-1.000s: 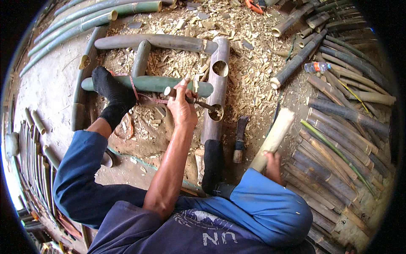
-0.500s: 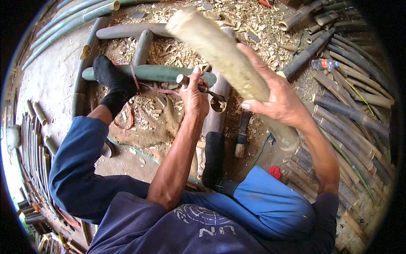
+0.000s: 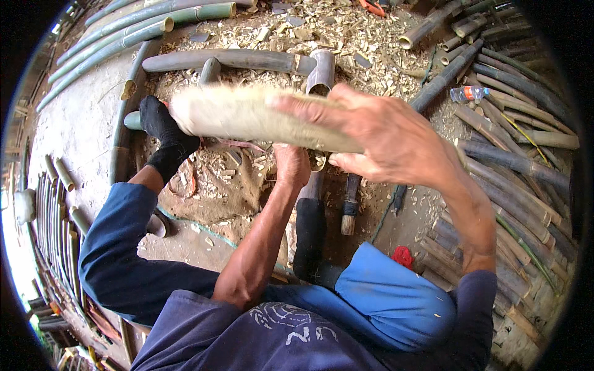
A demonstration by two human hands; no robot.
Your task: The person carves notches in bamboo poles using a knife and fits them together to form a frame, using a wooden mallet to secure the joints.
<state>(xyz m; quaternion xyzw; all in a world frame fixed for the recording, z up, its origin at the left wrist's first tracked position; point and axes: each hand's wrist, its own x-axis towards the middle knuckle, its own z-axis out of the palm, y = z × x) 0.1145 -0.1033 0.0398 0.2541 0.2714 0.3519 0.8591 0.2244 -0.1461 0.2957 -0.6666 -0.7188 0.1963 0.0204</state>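
My right hand (image 3: 390,139) is closed round a thick, pale wooden mallet (image 3: 247,114), which is blurred and lies nearly level across the view. Just below it is my left hand (image 3: 292,166), curled, its fingers and the chisel mostly hidden behind the mallet. The earlier picture shows that hand gripping the chisel's handle, with the blade at a hole in a bamboo pole (image 3: 314,184). My black-socked right foot (image 3: 310,229) rests on this pole. A green bamboo piece (image 3: 132,120) runs under my left foot (image 3: 162,130) and behind the mallet.
A grey bamboo crosspiece (image 3: 241,59) lies beyond my hands, among wood chips (image 3: 396,68). A wooden-handled tool (image 3: 349,213) is right of the worked pole. Stacked bamboo (image 3: 501,179) and a plastic bottle (image 3: 469,94) lie at right, with long green poles (image 3: 124,46) at upper left.
The mallet has swung from a steep slant to nearly level, its far end moving left and down, and it now covers the chisel. My right hand has turned with it.
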